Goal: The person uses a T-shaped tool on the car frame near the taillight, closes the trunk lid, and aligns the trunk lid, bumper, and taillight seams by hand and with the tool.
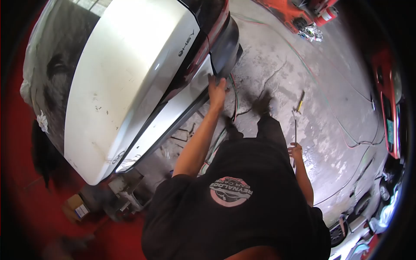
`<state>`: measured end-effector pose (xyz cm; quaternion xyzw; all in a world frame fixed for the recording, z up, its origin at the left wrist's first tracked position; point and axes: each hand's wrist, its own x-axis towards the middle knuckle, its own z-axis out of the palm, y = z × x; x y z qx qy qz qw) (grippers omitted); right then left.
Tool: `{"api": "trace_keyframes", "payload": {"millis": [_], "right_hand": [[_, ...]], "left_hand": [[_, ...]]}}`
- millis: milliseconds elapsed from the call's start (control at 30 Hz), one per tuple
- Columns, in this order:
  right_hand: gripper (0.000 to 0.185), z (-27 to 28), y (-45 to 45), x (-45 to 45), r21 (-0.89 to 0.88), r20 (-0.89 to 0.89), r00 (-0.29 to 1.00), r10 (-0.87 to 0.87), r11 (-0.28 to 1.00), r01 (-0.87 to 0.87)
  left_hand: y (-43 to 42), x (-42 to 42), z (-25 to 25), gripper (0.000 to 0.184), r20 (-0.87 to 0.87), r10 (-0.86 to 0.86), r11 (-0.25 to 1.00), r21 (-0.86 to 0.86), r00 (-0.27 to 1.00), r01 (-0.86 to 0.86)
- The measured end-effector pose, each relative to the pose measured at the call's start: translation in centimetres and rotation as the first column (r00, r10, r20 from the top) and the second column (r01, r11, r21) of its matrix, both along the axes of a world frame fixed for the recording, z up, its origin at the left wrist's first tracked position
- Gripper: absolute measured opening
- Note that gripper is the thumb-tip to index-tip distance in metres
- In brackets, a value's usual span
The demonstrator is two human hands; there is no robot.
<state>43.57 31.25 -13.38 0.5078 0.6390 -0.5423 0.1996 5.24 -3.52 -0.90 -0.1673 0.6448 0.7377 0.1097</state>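
Observation:
Beside me stands a white car (130, 65) with dark lettering and a round emblem on its rear panel. My left hand (217, 92) reaches out to the car's bumper (190, 82), touching its end beside the black trim (225, 50). Its fingers look spread, though the dark trim partly obscures the tips. Low at my right side, my right hand (295, 151) is closed round a long thin metal rod (296, 130). The rod points away from me across the floor. Just beyond its far end is a yellow-handled tool (300, 103).
Red and green hoses (303, 60) cross the stained concrete floor (268, 52). Red equipment (288, 13) stands at the top right. Left of me lie a cardboard box (76, 206) and blurred parts. Another white car (353, 236) is at lower right.

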Motion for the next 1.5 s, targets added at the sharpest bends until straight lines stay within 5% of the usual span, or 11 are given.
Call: {"api": "trace_keyframes", "payload": {"millis": [233, 367, 467, 533, 633, 733, 933, 1100, 1267, 1367, 1500], "right_hand": [[0.042, -0.5, 10.5, -11.0, -0.004, 0.103, 0.989, 0.103, 0.995, -0.103], [0.044, -1.5, 20.6, -18.4, -0.077, 0.093, 0.96, 0.263, 0.963, -0.257], [0.04, -1.8, 28.5, -25.3, -0.059, 0.073, 0.928, 0.366, 0.93, -0.363], [0.036, -4.0, 34.3, -30.1, -0.033, 0.063, 0.877, 0.476, 0.879, -0.475], [0.036, -4.4, 38.3, -39.7, 0.045, 0.137, 0.815, 0.564, 0.818, -0.574], [0.038, -3.3, 37.9, -48.3, 0.114, 0.087, 0.78, 0.62, 0.771, -0.626], [0.041, 0.5, 29.5, -58.9, -0.043, -0.117, 0.781, 0.613, 0.783, -0.621], [0.047, 1.0, 26.4, -62.9, -0.082, -0.179, 0.593, 0.785, 0.589, -0.804], [0.043, 0.8, 30.4, -68.4, -0.069, -0.074, 0.422, 0.903, 0.418, -0.906], [0.04, 1.7, 32.1, -73.1, -0.036, 0.044, 0.359, 0.932, 0.361, -0.932], [0.031, 2.9, 33.4, -78.3, -0.003, 0.1, 0.347, 0.932, 0.35, -0.937]], "left_hand": [[6.5, -6.3, 4.1, 0.085, -0.022, 0.303, 0.934, 0.208, 0.953, -0.292], [10.9, -9.4, 2.5, 0.093, -0.033, 0.558, 0.829, 0.056, 0.829, -0.556], [12.6, -10.2, 3.5, 0.098, -0.068, 0.589, 0.802, -0.073, 0.806, -0.592], [11.5, -8.2, -0.8, 0.097, -0.154, 0.486, 0.787, -0.351, 0.86, -0.508], [12.9, -7.0, 0.8, 0.095, -0.003, 0.635, 0.741, -0.281, 0.772, -0.61], [13.1, -7.4, 0.6, 0.1, -0.043, 0.769, 0.622, -0.177, 0.637, -0.763], [14.8, -13.5, 1.4, 0.105, -0.264, 0.78, 0.458, -0.379, 0.568, -0.805], [16.3, -15.6, 1.1, 0.109, -0.222, 0.846, 0.359, -0.434, 0.485, -0.826], [17.2, -17.3, 0.6, 0.11, -0.28, 0.867, 0.311, -0.345, 0.413, -0.886], [18.0, -16.9, -1.0, 0.107, -0.36, 0.772, 0.209, -0.634, 0.524, -0.745], [21.2, -16.7, -1.4, 0.094, -0.101, 0.866, 0.354, -0.568, 0.489, -0.743]]}}
